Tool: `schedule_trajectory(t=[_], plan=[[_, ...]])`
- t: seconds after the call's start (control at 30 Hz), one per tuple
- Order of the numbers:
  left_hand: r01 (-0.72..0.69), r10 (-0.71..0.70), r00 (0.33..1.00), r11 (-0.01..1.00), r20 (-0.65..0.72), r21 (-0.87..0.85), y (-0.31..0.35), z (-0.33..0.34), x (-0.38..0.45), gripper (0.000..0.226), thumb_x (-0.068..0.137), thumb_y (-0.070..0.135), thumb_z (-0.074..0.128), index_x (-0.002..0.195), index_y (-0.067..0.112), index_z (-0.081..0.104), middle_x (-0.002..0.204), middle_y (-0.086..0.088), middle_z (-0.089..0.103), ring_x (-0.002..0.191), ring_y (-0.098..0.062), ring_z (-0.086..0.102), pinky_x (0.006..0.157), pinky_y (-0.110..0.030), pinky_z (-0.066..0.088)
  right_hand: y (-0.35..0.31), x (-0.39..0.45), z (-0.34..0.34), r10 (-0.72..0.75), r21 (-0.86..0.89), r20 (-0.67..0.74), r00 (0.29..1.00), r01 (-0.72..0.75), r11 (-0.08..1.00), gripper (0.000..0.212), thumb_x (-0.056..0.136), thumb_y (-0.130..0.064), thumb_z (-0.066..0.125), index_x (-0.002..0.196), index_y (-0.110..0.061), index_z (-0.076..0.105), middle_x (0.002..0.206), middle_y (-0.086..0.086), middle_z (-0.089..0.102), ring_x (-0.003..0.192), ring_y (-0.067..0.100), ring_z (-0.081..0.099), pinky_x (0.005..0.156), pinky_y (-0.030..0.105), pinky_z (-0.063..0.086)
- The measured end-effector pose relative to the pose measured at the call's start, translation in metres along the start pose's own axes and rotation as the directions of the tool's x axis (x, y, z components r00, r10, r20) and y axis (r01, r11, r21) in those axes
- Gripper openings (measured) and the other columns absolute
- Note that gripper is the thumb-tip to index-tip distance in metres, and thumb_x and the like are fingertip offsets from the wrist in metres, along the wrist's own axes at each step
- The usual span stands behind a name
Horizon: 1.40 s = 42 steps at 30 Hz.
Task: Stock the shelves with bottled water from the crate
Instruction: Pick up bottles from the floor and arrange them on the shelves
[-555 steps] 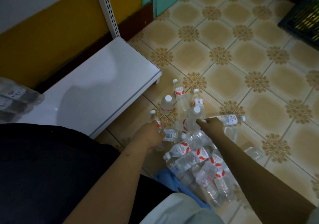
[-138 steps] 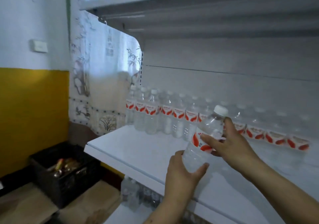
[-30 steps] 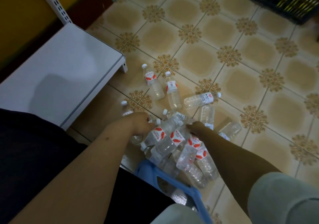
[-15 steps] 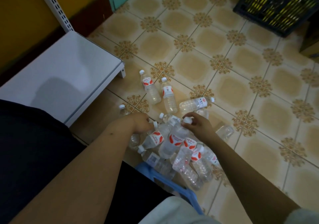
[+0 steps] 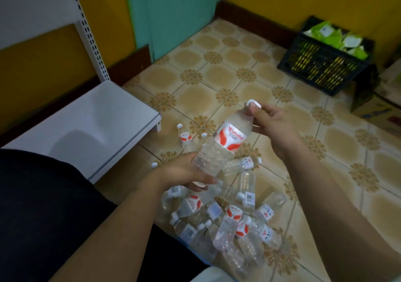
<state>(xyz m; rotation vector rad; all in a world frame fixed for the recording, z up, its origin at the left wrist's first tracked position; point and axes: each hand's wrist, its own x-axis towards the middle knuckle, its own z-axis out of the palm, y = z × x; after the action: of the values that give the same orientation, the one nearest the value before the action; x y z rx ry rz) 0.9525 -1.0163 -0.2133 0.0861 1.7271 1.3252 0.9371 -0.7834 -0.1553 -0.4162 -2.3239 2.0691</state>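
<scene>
Two hands gripping one water bottle (image 5: 225,142), left hand (image 5: 182,173) perhaps holding another

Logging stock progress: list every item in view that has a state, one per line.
Held bottle: capped, tilted, lifted off the floor.
Right hand: pinches its neck.
Left hand: grips its base.
Bottle pile: lying jumbled on the floor.
Bottom shelf: bare where visible.
Black crate: holds green packets.
</scene>
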Motion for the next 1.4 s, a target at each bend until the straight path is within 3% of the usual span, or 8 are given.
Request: schedule_trajectory(t=[0.23,0.3,0.4,0.57,0.73,1.07,1.27,1.4], plan=[[-0.245,0.23,0.95,0.968,-0.21,-0.049,0.015,-0.015,-0.039,0.032,0.081,0.042,0.076,0.109,0.034,0.062,0.097,0.01,0.073,0.083,-0.008,0.072,0.069,-0.028,0.058,-0.058,0.005,0.066,-0.035,0.108,0.197,0.98,0.014,0.994,0.039,0.091,-0.025,0.066,0.127,-0.013,0.06,0.116,0.005,0.071,0.103,0.021,0.069,0.086,0.037,0.056],[-0.288,0.258,0.918,0.956,-0.302,-0.057,0.019,-0.02,-0.053,0.043,0.08,0.064,0.066,0.11,0.032,0.064,0.099,0.003,0.074,0.089,-0.025,0.072,0.077,-0.044,0.057,-0.077,0.006,0.082,-0.078,0.045,0.237,0.968,0.07,0.997,0.04,0.088,-0.02,0.07,0.126,-0.013,0.06,0.112,0.004,0.072,0.098,0.02,0.071,0.08,0.034,0.055],[-0.348,0.286,0.855,0.935,-0.433,-0.069,0.03,-0.027,-0.074,0.063,0.072,0.081,0.054,0.116,0.036,0.06,0.103,0.01,0.072,0.093,-0.021,0.07,0.073,-0.033,0.059,-0.109,0.0,0.105,-0.155,0.03,0.261,0.953,0.153,0.988,0.039,0.086,-0.021,0.072,0.123,-0.016,0.061,0.11,0.001,0.073,0.099,0.02,0.071,0.083,0.033,0.056],[-0.45,0.364,0.696,0.893,-0.619,0.019,0.048,-0.056,-0.12,0.07,0.068,0.08,0.059,0.12,0.034,0.054,0.111,0.011,0.064,0.094,-0.01,0.066,0.066,-0.025,0.059,-0.167,-0.016,0.146,-0.283,0.112,0.325,0.902,0.261,0.959,0.02,0.094,-0.029,0.061,0.113,-0.022,0.065,0.112,-0.003,0.072,0.103,0.019,0.07,0.09,0.038,0.056],[-0.474,0.388,0.506,0.871,-0.77,0.128,0.046,-0.101,-0.191,0.03,0.08,0.056,0.066,0.103,0.037,0.061,0.091,0.014,0.069,0.074,-0.004,0.066,0.049,-0.017,0.049,-0.212,-0.041,0.202,-0.362,0.193,0.437,0.824,0.307,0.932,0.026,0.097,-0.027,0.057,0.12,-0.017,0.063,0.111,-0.002,0.072,0.101,0.019,0.07,0.084,0.037,0.057],[-0.496,0.328,0.081,0.833,-0.941,0.247,0.035,-0.15,-0.357,0.048,0.069,0.066,0.07,0.092,0.023,0.066,0.082,0.005,0.072,0.07,-0.011,0.069,0.047,-0.029,0.054,-0.311,-0.123,0.336,-0.471,0.224,0.747,0.469,0.489,0.843,0.057,0.076,-0.041,0.074,0.12,-0.061,0.042,0.119,-0.001,0.068,0.099,0.017,0.071,0.087,0.041,0.058],[-0.475,0.284,-0.103,0.828,-0.953,0.298,0.023,-0.174,-0.461,0.04,0.08,0.06,0.065,0.105,0.028,0.064,0.094,0.008,0.07,0.079,-0.007,0.068,0.051,-0.017,0.051,-0.376,-0.177,0.426,-0.452,0.262,0.872,0.188,0.599,0.756,0.088,0.078,-0.035,0.075,0.136,-0.068,0.018,0.111,-0.009,0.067,0.097,0.013,0.07,0.071,0.03,0.06],[-0.405,0.222,-0.194,0.869,-0.956,0.284,0.005,-0.198,-0.524,0.039,0.082,0.061,0.063,0.104,0.029,0.059,0.091,0.013,0.062,0.078,-0.009,0.064,0.049,-0.019,0.05,-0.402,-0.218,0.489,-0.446,0.276,0.887,0.118,0.639,0.718,0.087,0.078,-0.032,0.075,0.136,-0.061,0.018,0.113,-0.01,0.064,0.097,0.016,0.067,0.067,0.032,0.061]])
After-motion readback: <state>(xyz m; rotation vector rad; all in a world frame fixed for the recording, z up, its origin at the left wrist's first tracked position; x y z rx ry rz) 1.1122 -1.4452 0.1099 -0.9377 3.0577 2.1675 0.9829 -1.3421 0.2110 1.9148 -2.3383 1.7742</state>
